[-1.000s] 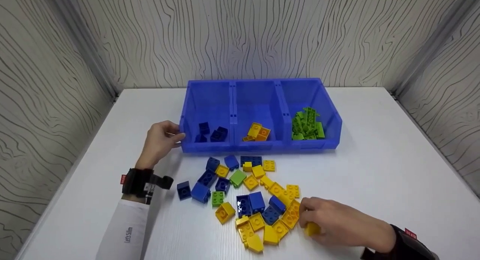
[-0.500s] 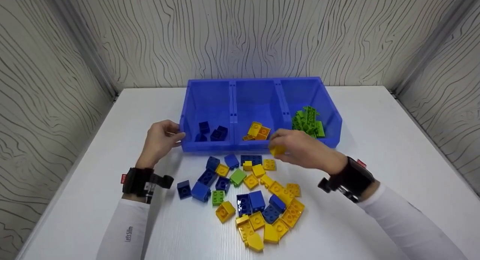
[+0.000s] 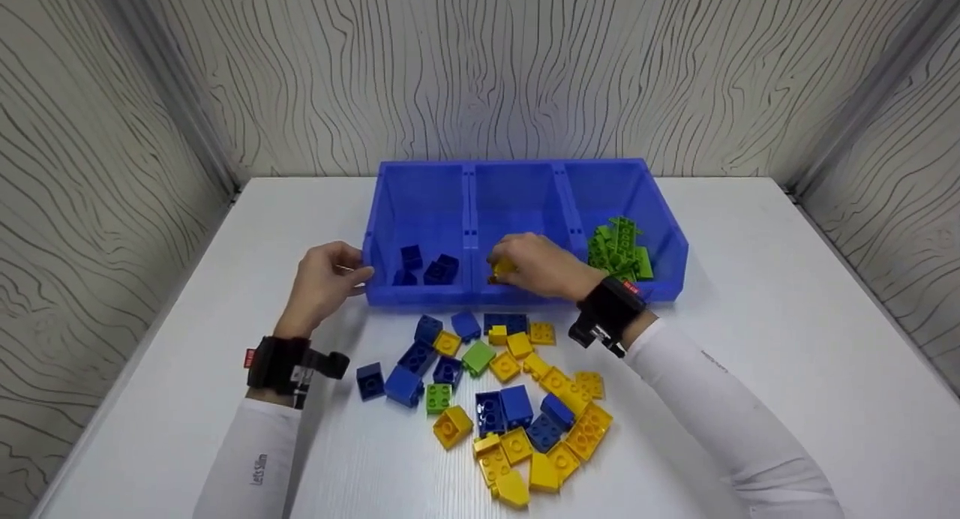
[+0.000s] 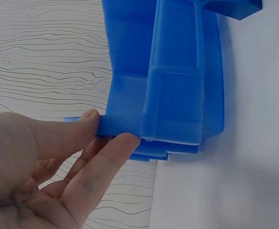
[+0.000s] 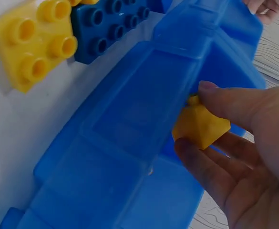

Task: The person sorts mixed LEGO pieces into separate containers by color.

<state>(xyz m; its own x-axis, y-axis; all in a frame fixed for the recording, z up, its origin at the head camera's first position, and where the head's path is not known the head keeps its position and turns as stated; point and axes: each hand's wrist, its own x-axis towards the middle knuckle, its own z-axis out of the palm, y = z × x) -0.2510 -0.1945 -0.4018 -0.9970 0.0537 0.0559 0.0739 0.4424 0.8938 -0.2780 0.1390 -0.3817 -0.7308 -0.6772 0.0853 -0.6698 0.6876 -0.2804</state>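
A blue bin (image 3: 420, 295) with three compartments stands at the back of the table. My left hand (image 3: 321, 285) pinches the rim of its left side wall between thumb and fingers, as the left wrist view shows up close. My right hand (image 3: 541, 265) reaches over the front wall into the middle compartment. Between its thumb and fingertips it holds a yellow toy brick (image 5: 200, 125) with a sloped face. The yellow bricks lying in that compartment are mostly hidden behind this hand. Dark blue bricks (image 3: 439, 270) lie in the left compartment, green bricks (image 3: 619, 250) in the right one.
Loose bricks in yellow, blue and green lie in front of the bin, among them a green brick (image 3: 478, 358), a blue brick (image 3: 404, 386) and a yellow brick (image 3: 589, 430). Patterned panels (image 3: 510, 69) stand behind and at both sides of the white table (image 3: 757, 309).
My right hand has carried the yellow brick from the right of the loose bricks, up and left over the bin's front wall into the middle compartment. My left hand has stayed at the bin's edge.
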